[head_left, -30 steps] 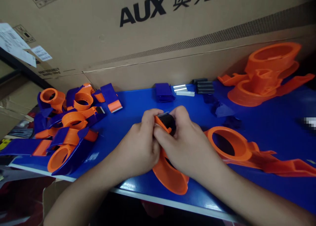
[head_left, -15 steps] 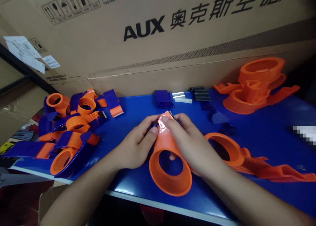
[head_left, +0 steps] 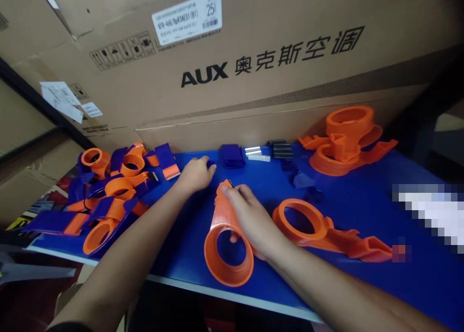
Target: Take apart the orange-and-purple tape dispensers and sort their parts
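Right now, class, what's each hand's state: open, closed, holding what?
Left hand: closed, apparently pinching a small blue piece.
Right hand: closed, holding the orange ring-ended part.

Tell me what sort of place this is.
Likely a workshop bench: a glossy blue tabletop, a heap of orange and purple plastic pieces with round rings, and a large brown cardboard box behind.

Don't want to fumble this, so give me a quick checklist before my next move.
1. Right hand gripping the orange holder: ok.
2. Left hand clear of the holder: ok, they're apart.
3. Small blue part secure at the left hand: cannot tell, mostly hidden.
4. Blue cover on the holder: not ok, it sits apart on the table.
5. White strips in view: ok, beside the black rollers.
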Demonstrator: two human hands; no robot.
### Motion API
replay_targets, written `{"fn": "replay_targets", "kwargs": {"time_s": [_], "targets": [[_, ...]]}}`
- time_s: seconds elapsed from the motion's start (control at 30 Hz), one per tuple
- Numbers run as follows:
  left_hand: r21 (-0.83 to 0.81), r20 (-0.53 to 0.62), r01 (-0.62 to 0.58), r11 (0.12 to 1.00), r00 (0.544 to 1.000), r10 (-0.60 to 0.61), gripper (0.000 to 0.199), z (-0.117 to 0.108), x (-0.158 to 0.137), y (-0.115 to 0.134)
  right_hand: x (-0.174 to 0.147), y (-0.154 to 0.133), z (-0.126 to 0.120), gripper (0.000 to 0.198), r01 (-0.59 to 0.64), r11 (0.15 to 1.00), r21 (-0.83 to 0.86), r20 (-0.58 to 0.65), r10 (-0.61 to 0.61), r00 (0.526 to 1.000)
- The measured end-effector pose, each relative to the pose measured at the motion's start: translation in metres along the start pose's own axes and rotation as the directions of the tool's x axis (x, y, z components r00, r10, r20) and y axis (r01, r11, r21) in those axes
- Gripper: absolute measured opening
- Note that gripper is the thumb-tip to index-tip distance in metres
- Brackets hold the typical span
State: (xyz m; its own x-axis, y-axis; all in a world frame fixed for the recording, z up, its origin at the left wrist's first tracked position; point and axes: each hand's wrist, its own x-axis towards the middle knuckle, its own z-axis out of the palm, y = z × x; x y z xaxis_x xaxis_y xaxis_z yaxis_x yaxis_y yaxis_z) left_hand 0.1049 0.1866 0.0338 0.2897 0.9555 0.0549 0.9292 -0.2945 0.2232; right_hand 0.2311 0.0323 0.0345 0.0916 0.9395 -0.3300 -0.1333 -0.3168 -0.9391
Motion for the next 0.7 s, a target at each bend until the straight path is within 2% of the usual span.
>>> {"fn": "replay_targets", "kwargs": {"time_s": [0.17, 0.27, 0.37, 0.57, 0.7], "targets": [[0.089, -0.043, 0.106, 0.990, 0.994, -0.103, 0.051, 0.001, 0.053, 0.024, 0.004, 0.002, -0.003, 0.045, 0.020, 0.999, -0.036, 0.010, -0.020, 1.000], [0.115, -0.060, 0.127, 0.985, 0.991, -0.121, 0.055, -0.003, 0.065, 0.030, 0.006, 0.003, -0.004, 0.045, 0.030, 0.998, -0.049, -0.010, -0.030, 0.999], [0.147, -0.086, 0.130, 0.981, 0.989, -0.118, 0.058, -0.005, 0.052, 0.026, 0.006, 0.003, -0.005, 0.044, 0.049, 0.998, -0.028, -0.027, -0.049, 0.998], [0.220, -0.060, 0.016, 0.975, 0.998, -0.003, 0.052, 0.007, -0.012, 0.011, 0.007, 0.004, -0.004, 0.040, 0.077, 0.997, 0.027, -0.015, -0.076, 0.997], [0.218, -0.023, -0.025, 0.976, 0.999, 0.030, 0.058, 0.020, -0.025, 0.010, 0.011, 0.007, -0.004, 0.043, 0.101, 0.994, 0.031, 0.018, -0.102, 0.995]]}}
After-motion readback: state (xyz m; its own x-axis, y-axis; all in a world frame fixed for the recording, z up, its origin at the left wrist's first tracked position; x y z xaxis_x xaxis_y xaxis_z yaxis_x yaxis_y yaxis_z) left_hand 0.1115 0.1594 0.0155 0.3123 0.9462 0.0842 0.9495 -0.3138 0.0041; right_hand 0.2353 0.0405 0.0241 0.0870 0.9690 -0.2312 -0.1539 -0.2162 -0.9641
